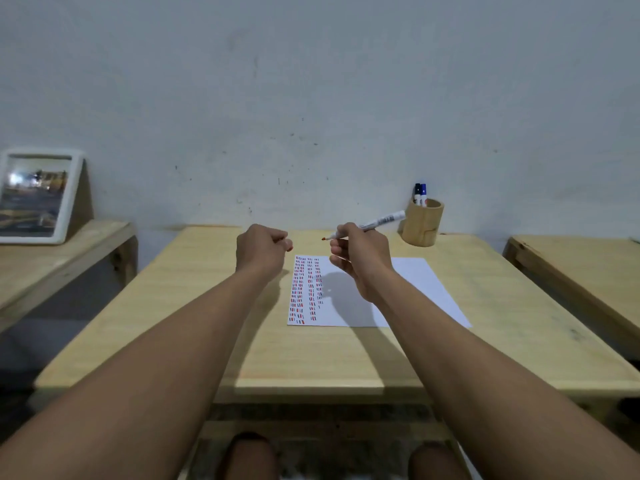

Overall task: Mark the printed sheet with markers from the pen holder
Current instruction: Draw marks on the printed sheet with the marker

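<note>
A white printed sheet [412, 289] lies on the wooden table [194, 323], its left part covered with columns of short red and dark marks. My right hand [360, 258] hovers above the sheet and grips an uncapped white marker [379, 222] whose red tip points left. My left hand [263, 249] is raised beside it, fingers closed on a small red cap [289, 249] that barely shows. A wooden pen holder [422, 221] stands at the table's far right with two capped markers [420, 195], one black and one blue.
A framed picture [34, 195] leans against the wall on a lower wooden bench at the left. Another wooden table [581, 271] stands to the right. A grey wall rises just behind the table. My knees show under the near edge.
</note>
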Demonstrator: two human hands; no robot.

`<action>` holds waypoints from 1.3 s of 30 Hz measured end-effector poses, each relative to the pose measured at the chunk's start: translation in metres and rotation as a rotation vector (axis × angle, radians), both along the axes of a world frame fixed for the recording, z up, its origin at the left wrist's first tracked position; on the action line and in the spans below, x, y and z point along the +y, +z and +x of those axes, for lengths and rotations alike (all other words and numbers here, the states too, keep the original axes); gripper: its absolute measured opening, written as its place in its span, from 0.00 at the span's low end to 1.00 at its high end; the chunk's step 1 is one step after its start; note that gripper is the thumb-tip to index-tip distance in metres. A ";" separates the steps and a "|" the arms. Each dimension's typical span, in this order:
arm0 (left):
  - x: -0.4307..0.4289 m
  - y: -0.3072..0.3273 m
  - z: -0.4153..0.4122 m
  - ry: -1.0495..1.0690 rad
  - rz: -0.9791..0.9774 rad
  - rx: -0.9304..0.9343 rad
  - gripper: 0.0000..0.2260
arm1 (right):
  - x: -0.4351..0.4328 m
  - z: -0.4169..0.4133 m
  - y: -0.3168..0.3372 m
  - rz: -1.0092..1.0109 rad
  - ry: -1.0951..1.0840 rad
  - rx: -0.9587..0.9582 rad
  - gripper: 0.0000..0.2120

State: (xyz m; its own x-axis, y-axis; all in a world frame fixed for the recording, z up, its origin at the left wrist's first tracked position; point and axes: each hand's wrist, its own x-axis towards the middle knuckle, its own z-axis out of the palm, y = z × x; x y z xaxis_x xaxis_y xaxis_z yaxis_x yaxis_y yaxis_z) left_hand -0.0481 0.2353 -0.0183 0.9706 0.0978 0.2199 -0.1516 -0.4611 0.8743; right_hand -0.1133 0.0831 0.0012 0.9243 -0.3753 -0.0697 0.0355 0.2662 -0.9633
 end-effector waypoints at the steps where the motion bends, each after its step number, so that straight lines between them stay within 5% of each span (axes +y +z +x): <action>1: 0.002 -0.009 -0.001 0.007 0.011 0.015 0.10 | 0.000 -0.002 -0.005 -0.027 0.016 0.014 0.07; 8: 0.009 -0.048 -0.005 0.021 0.230 0.046 0.10 | -0.003 -0.010 -0.035 -0.301 0.050 0.040 0.09; 16: 0.007 -0.050 -0.017 0.008 0.374 0.041 0.24 | -0.003 -0.019 -0.054 -0.610 -0.021 0.077 0.11; 19: 0.012 -0.053 -0.028 0.021 0.453 0.029 0.20 | -0.001 -0.026 -0.058 -0.711 -0.036 0.089 0.07; 23: 0.022 -0.060 -0.044 -0.055 0.721 0.029 0.15 | 0.001 -0.031 -0.065 -0.757 -0.044 0.099 0.07; 26: 0.027 -0.064 -0.049 -0.155 0.867 0.103 0.20 | 0.002 -0.031 -0.066 -0.813 -0.040 0.097 0.07; 39: 0.028 -0.067 -0.050 -0.209 0.947 0.136 0.26 | 0.002 -0.028 -0.070 -0.862 -0.031 0.115 0.10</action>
